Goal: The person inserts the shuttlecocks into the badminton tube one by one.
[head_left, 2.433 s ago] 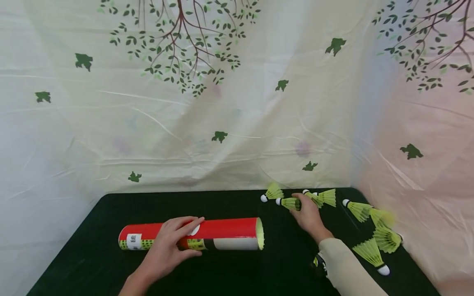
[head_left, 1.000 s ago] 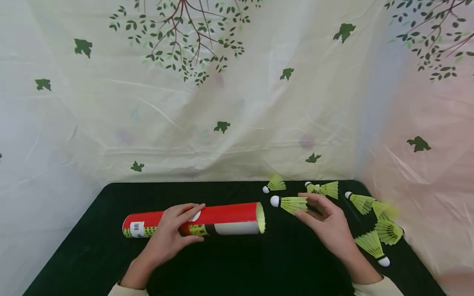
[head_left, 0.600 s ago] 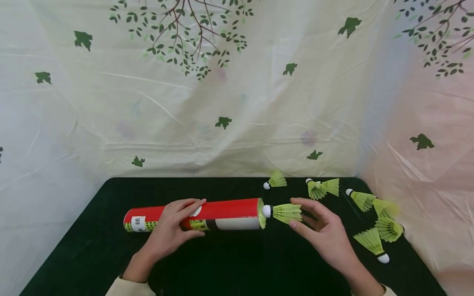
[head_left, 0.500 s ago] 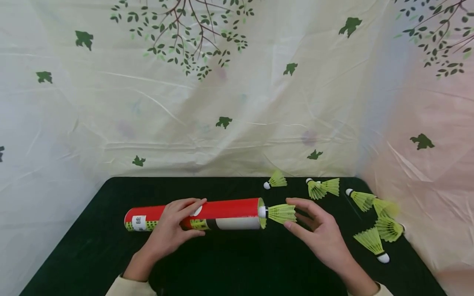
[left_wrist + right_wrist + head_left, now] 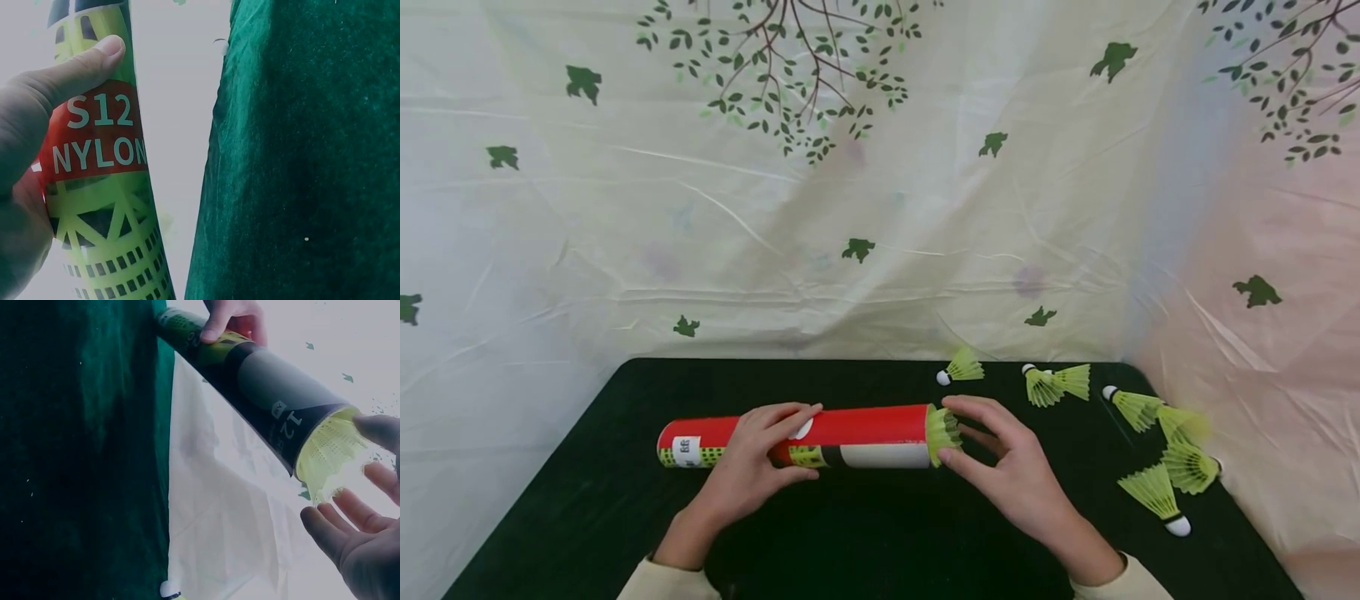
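A red shuttlecock tube (image 5: pixel 872 427) lies on its side on the dark green table, its open mouth to the right. My left hand (image 5: pixel 758 457) grips it round the middle; in the left wrist view the thumb lies across the tube (image 5: pixel 103 150) above the printed "S12 NYLON". A yellow shuttlecock (image 5: pixel 944 429) sits cork-first in the mouth, with only the end of its skirt sticking out. My right hand (image 5: pixel 1011 467) holds that skirt between curved fingers and thumb. In the right wrist view the fingertips surround the skirt (image 5: pixel 331 450) close to the rim.
One loose shuttlecock (image 5: pixel 962 367) lies at the table's back edge. Two overlapping shuttlecocks (image 5: pixel 1043 387) are to its right. Several more, including a near shuttlecock (image 5: pixel 1152 493), lie along the right edge. A pale printed curtain (image 5: pixel 760 275) hangs behind the table (image 5: pixel 880 533).
My right hand picked up a shuttlecock from the back of the table, brought it to the tube's mouth and slid it leftward inside. My left hand stays on the tube.
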A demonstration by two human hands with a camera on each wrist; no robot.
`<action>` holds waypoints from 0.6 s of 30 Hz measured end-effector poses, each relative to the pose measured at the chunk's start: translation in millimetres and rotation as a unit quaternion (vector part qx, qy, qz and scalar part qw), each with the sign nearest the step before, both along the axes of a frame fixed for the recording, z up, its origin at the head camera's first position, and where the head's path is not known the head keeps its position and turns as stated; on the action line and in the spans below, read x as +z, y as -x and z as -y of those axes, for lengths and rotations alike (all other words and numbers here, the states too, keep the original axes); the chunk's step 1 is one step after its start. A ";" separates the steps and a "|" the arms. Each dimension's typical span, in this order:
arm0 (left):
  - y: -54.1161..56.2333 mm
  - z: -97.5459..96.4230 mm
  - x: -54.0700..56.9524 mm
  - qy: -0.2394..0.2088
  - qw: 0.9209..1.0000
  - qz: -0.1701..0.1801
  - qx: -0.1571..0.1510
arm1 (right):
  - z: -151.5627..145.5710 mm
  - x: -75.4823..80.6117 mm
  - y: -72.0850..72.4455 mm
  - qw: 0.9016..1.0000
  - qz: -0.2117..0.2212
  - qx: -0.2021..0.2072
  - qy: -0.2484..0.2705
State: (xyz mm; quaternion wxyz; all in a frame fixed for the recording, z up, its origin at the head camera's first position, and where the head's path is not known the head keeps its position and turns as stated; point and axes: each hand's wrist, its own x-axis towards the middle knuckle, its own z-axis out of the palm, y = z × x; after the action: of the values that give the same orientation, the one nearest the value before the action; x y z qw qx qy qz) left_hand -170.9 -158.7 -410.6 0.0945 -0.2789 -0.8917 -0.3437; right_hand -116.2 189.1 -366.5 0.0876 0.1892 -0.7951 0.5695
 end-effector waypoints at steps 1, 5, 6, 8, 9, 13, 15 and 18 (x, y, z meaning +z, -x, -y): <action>0.2 -0.1 0.3 0.000 1.000 0.001 0.000 | -0.4 0.2 -0.5 1.000 -0.001 0.003 0.005; 0.9 -0.3 2.3 -0.001 1.000 0.003 0.001 | -2.2 0.8 -1.8 1.000 -0.006 0.014 0.022; 1.0 -0.3 2.9 -0.001 1.000 0.003 0.001 | -2.6 0.9 -1.9 1.000 -0.007 0.017 0.024; 1.1 -0.5 3.7 0.000 1.000 0.003 0.002 | -3.1 1.0 -1.9 1.000 -0.008 0.019 0.024; 1.0 -0.4 4.0 0.000 1.000 0.003 0.002 | -3.3 1.1 -1.8 1.000 -0.008 0.019 0.023; 0.0 -0.3 4.4 0.000 1.000 0.004 0.002 | -3.3 1.4 -1.4 1.000 0.003 0.021 0.021; -0.4 -0.2 4.1 -0.001 1.000 0.004 0.002 | -2.7 1.6 -0.9 0.999 0.012 0.024 0.021; -0.6 -0.3 3.1 -0.003 1.000 0.005 0.002 | -0.9 1.2 -0.1 0.999 0.026 0.031 0.019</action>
State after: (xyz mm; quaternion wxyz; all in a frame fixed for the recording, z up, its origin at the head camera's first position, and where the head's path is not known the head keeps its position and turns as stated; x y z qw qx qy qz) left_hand -170.3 -158.5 -407.5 0.0917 -0.2747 -0.8919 -0.3475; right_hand -116.1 190.0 -365.4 0.0529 0.1978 -0.7799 0.5914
